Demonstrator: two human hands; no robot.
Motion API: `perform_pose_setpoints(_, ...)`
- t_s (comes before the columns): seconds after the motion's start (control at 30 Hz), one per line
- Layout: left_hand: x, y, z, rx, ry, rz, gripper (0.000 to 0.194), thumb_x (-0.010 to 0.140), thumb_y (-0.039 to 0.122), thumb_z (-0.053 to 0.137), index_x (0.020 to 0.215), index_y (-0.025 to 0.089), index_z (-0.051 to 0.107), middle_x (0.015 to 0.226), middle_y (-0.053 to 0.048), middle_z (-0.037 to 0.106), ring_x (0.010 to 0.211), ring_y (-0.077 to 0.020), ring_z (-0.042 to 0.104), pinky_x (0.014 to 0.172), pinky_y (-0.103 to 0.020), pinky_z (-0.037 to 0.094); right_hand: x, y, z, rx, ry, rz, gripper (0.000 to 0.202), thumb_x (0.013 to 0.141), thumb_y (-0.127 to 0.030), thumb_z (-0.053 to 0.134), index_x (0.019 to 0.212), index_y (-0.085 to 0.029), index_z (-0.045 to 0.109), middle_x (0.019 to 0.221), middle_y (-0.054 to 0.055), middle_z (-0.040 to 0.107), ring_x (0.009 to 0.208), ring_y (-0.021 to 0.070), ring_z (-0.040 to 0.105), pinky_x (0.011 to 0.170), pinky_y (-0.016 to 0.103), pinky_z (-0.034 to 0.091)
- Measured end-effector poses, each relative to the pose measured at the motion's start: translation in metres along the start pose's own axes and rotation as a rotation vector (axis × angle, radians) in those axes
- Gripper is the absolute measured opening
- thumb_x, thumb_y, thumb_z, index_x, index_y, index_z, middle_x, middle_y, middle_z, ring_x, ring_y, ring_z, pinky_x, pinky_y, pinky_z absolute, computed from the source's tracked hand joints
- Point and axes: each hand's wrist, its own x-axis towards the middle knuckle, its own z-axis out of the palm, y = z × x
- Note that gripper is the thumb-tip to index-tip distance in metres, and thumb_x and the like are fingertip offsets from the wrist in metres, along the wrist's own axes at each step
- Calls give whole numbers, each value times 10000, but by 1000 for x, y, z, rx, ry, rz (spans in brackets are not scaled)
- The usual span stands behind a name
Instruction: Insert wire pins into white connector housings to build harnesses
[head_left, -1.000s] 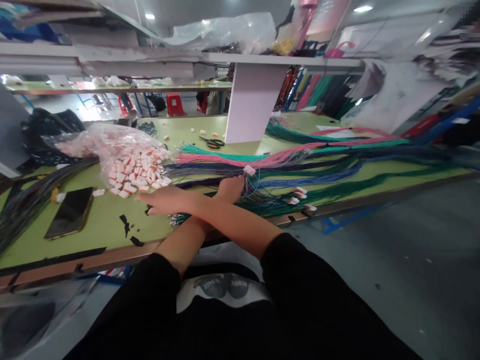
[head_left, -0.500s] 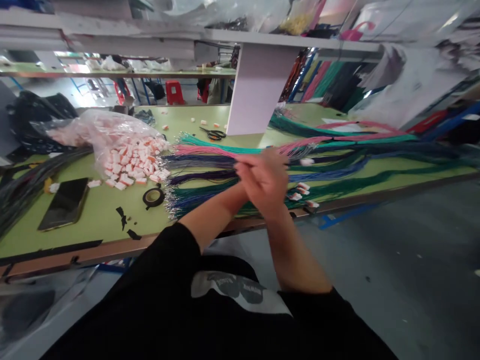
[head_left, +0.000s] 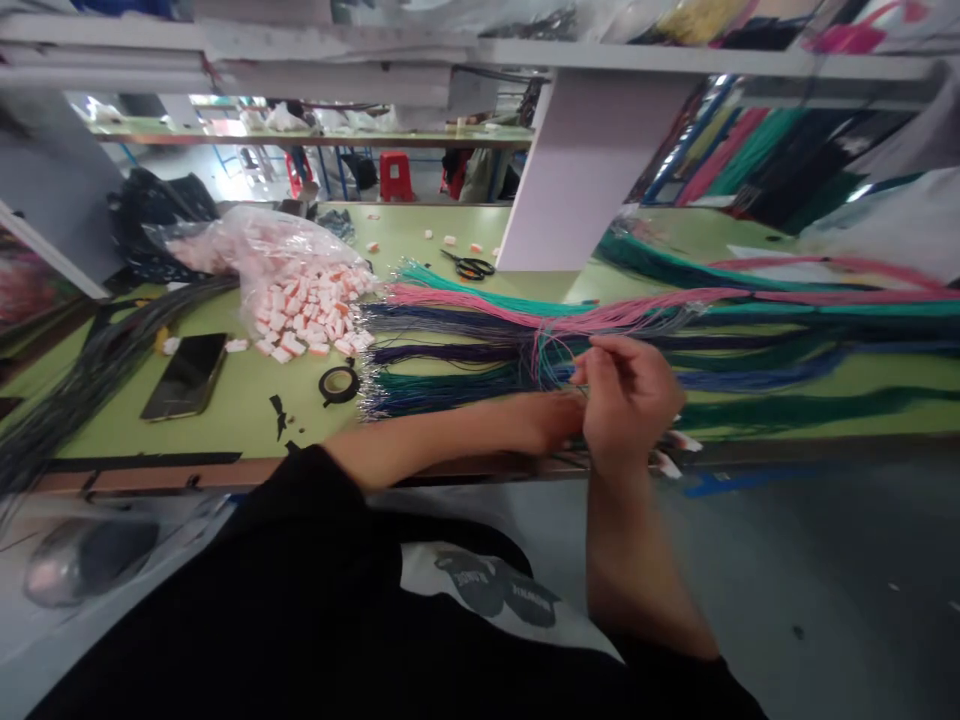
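My right hand (head_left: 631, 395) is closed in a pinch over the bench, at the end of a few loose pink and teal wires (head_left: 549, 352) that loop to its left. Smeared by motion, my left hand (head_left: 559, 420) lies low beside it; its fingers are partly hidden behind the right hand. Bundles of pink wires (head_left: 450, 298), dark blue wires (head_left: 435, 320) and green wires (head_left: 420, 382) run sideways under and past the hands, their metal-tipped ends at the left. Several white connectors (head_left: 666, 463) show just below my right wrist.
Orange-and-white connectors (head_left: 307, 312) spill from a clear plastic bag (head_left: 262, 238). Black tape (head_left: 339, 383), a phone (head_left: 184, 376) and scissors (head_left: 469, 265) lie on the green bench. A white upright panel (head_left: 562, 170) stands behind. Grey wires (head_left: 112, 360) cover the left side.
My hands have moved toward the bench's front edge, and the right now pinches the loose wires, which were not visible before. The camera view has swung left.
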Motion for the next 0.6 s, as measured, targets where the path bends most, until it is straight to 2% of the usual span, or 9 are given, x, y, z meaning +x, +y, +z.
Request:
perform_pose_setpoints(0.03,-12,-5,-10,18,-19,5,292,814,198,595,1102,193,638,1238,-98,606,1152,-219,538,966,-329,445,-7,-3,9,16,-64,-4,186,855,-331,501,905,-217,639,735,9,670,569,132,595,590,292,502)
perform_pose_setpoints(0.1,-45,-21,-35,117,-105,-1,314,781,181,603,1091,185,648,1224,-97,618,1155,-225,540,975,-315,430,-24,-9,30,31,-273,-47,188,870,-313,483,901,-221,644,784,21,687,663,149,627,652,297,505)
perform_pose_setpoints(0.17,-85,-43,-59,219,-128,-201,226,831,212,532,1004,196,677,1088,-75,669,1030,-212,600,901,-305,459,-44,-14,52,35,-548,-143,198,885,-275,463,877,-218,652,819,34,697,759,163,639,713,298,494)
perform_pose_setpoints(0.23,-126,-67,-76,382,14,-484,261,850,243,511,1056,176,657,1089,-98,656,1033,-233,589,901,-330,447,-62,-20,71,4,-809,-278,191,885,-238,476,902,-200,662,872,56,702,836,180,631,758,307,477)
perform_pose_setpoints(0.3,-158,-90,-83,549,186,-698,317,824,298,559,1089,143,637,1119,-137,627,1080,-275,548,937,-380,410,-75,-27,86,-97,-990,-401,168,866,-204,520,950,-175,662,943,83,694,887,203,611,778,323,457)
perform_pose_setpoints(0.37,-180,-106,-80,581,194,-783,351,828,372,557,1077,137,637,1096,-141,622,1060,-283,537,934,-404,392,-81,-34,95,-239,-1093,-488,151,847,-160,542,939,-160,662,971,99,678,904,219,590,777,332,435)
perform_pose_setpoints(0.43,-193,-114,-74,545,181,-783,337,852,396,520,1043,148,646,1046,-123,629,1014,-262,540,910,-394,391,-84,-38,100,-344,-1125,-532,151,848,-116,516,867,-159,660,926,98,666,877,221,576,756,329,415)
perform_pose_setpoints(0.5,-200,-114,-69,509,190,-746,293,870,366,491,984,156,660,988,-104,636,966,-236,543,893,-374,392,-85,-37,103,-362,-1116,-541,171,854,-103,493,819,-165,648,879,95,654,846,220,565,740,328,402)
perform_pose_setpoints(0.6,-211,-105,-69,491,207,-703,243,869,303,482,897,151,670,924,-93,630,904,-206,548,881,-345,402,-84,-28,105,-250,-1083,-484,147,854,-136,506,799,-183,634,851,85,648,824,217,562,736,326,408)
